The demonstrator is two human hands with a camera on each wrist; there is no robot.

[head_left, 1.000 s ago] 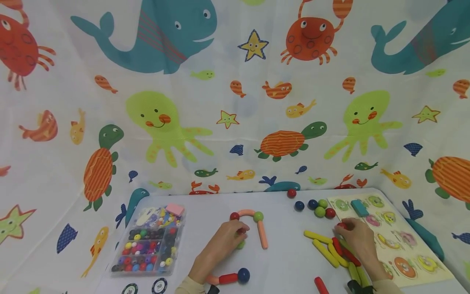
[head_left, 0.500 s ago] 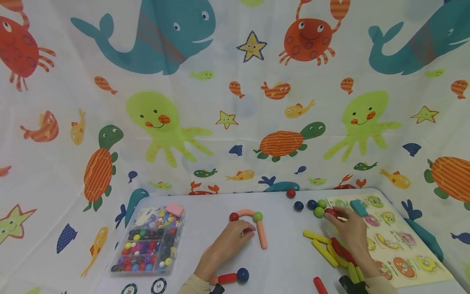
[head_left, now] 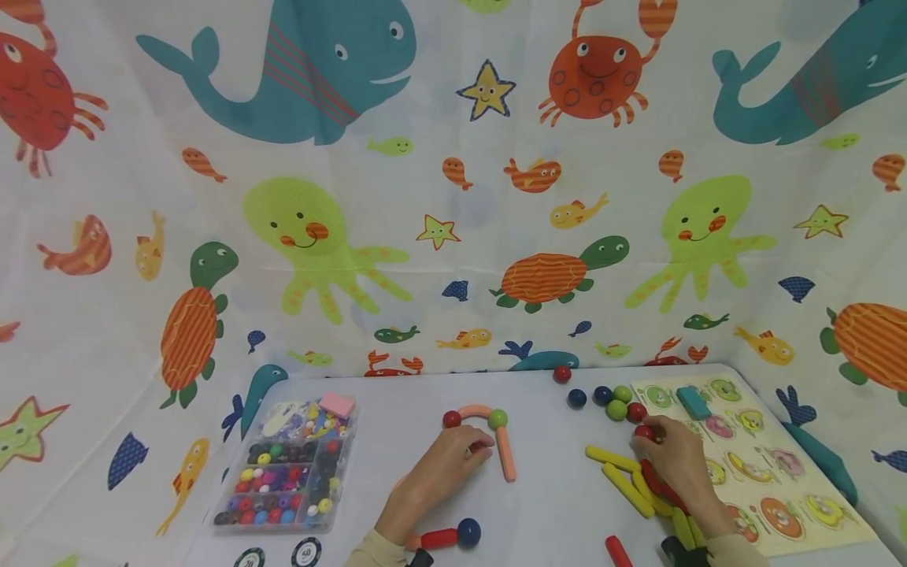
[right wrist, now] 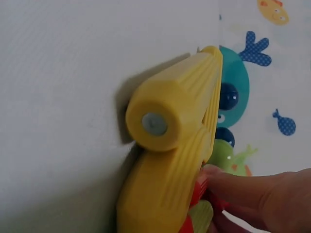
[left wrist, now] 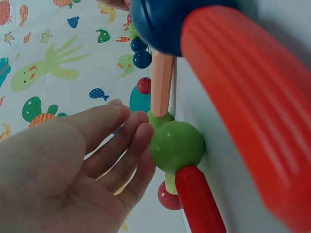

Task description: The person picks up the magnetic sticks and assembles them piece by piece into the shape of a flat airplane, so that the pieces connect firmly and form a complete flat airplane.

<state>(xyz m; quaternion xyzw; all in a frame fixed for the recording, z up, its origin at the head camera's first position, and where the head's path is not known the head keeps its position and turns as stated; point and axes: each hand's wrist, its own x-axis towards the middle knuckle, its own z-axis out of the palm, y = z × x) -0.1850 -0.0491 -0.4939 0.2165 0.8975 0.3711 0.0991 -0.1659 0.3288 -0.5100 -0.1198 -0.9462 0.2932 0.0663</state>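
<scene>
My left hand (head_left: 442,468) hovers over the left part of the layout with fingers loosely bent and nothing between them. In the left wrist view its fingertips lie beside a green ball (left wrist: 177,146), joined to a short red rod (left wrist: 200,199). Beyond the hand, a red ball (head_left: 452,419), a curved peach rod (head_left: 475,410), a green ball (head_left: 498,419) and a straight peach rod (head_left: 506,454) form a chain. My right hand (head_left: 676,457) pinches a red ball (head_left: 644,432) at its fingertips, above a pile of yellow rods (head_left: 627,490).
Loose blue, green and red balls (head_left: 637,412) cluster at the back right. A picture board (head_left: 779,516) bears a teal block (head_left: 694,402). A compartment box of beads (head_left: 333,526) stands left. Near the front lie a red rod (head_left: 439,538) with a blue ball (head_left: 469,533).
My left hand has shifted slightly right, off the green ball it was touching. The right hand has moved with the red ball back toward the ball cluster, then slightly nearer again.
</scene>
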